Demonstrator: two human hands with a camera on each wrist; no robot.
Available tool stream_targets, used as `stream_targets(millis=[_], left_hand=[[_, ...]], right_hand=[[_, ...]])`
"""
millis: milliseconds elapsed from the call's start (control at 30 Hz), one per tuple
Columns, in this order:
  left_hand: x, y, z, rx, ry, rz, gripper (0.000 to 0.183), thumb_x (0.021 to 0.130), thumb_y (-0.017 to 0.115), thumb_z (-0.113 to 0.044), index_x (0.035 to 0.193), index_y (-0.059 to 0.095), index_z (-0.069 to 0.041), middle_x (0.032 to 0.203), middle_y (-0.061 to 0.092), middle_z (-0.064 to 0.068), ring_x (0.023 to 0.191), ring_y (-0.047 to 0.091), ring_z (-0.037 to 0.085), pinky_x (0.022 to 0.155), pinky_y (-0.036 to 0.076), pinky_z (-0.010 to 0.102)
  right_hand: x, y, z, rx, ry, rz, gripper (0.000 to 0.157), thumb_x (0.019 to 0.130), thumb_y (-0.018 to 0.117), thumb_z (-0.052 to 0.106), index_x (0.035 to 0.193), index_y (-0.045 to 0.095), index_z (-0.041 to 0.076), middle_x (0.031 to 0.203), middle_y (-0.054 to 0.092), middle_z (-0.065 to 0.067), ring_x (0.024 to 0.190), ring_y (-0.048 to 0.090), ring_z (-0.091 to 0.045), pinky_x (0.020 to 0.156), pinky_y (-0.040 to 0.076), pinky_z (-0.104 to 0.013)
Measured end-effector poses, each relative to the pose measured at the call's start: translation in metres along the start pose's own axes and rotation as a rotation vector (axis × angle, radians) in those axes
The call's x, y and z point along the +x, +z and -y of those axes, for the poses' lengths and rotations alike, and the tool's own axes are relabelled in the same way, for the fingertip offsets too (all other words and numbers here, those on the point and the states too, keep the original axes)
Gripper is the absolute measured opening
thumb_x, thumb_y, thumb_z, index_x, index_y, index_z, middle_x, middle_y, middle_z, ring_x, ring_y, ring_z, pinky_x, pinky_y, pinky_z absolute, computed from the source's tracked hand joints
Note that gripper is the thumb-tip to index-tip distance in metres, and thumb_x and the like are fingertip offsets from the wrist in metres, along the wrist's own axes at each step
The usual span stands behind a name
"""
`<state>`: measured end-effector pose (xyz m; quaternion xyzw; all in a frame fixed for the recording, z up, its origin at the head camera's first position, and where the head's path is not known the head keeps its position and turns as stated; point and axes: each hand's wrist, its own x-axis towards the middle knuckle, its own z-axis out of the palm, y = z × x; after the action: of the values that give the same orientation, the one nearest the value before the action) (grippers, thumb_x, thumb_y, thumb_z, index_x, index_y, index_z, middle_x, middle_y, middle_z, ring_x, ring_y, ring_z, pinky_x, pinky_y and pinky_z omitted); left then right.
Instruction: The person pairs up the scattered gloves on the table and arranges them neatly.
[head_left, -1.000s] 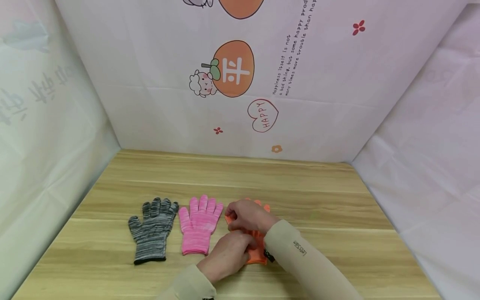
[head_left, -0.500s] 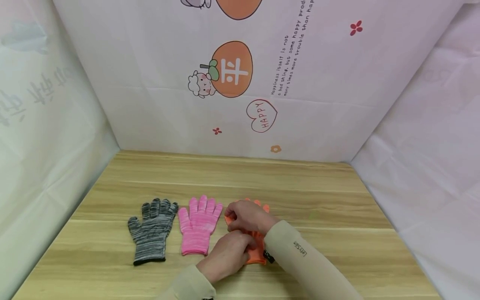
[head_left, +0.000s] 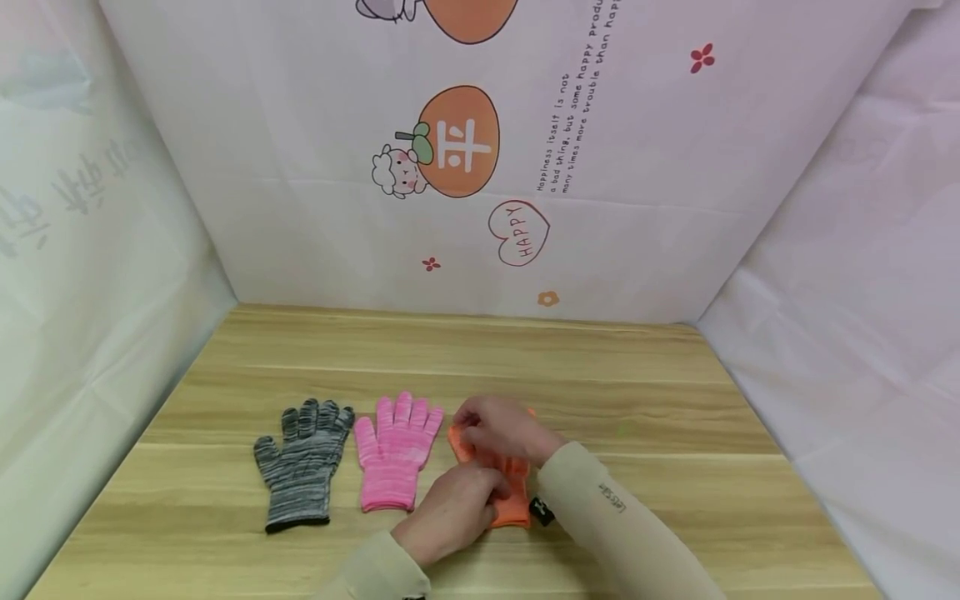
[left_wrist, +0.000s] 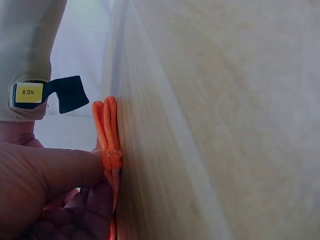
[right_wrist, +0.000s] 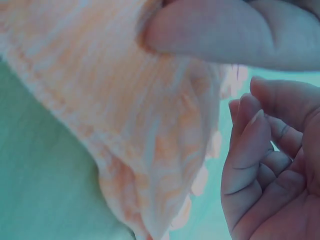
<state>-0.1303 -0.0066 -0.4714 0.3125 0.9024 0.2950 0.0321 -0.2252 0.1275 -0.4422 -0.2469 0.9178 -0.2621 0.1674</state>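
Note:
An orange knit glove lies on the wooden table, cuff toward me, partly covered by both hands. My left hand grips its fabric low on the palm, near the cuff; in the left wrist view the thumb meets the glove. My right hand is over the glove's finger end, hiding most of its fingers. In the right wrist view, that right hand has loosely curled fingers with nothing between them, beside the glove.
Left of the orange glove lie a pink glove and, further left, a grey-black striped glove, both flat with fingers pointing away. White printed sheets form walls behind and at both sides of the table.
My right hand has shifted slightly and now covers more of the orange glove's fingertips. My left hand keeps its place on the glove. The whole head view has drifted a little.

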Motion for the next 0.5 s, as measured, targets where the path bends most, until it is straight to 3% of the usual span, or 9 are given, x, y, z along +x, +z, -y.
stream_targets(millis=[267, 500], left_hand=[[-0.001, 0.001, -0.002, 0.043, -0.022, -0.005, 0.02, 0.084, 0.076, -0.003, 0.098, 0.08, -0.017, 0.092, 0.073, -0.009, 0.088, 0.065, 0.007, 0.08, 0.055, 0.026], [-0.001, 0.001, -0.002, 0.024, -0.03, -0.001, 0.02, 0.086, 0.075, -0.003, 0.099, 0.08, -0.017, 0.093, 0.073, -0.009, 0.089, 0.065, 0.007, 0.08, 0.055, 0.027]], right_hand=[[-0.017, -0.01, -0.012, 0.022, 0.024, -0.095, 0.022, 0.101, 0.061, 0.01, 0.119, 0.072, 0.006, 0.115, 0.073, -0.006, 0.107, 0.068, -0.022, 0.095, 0.056, -0.043], [-0.041, -0.013, -0.026, 0.007, 0.028, -0.101, 0.017, 0.098, 0.066, 0.005, 0.113, 0.072, 0.003, 0.109, 0.073, -0.008, 0.101, 0.069, -0.023, 0.088, 0.058, -0.044]])
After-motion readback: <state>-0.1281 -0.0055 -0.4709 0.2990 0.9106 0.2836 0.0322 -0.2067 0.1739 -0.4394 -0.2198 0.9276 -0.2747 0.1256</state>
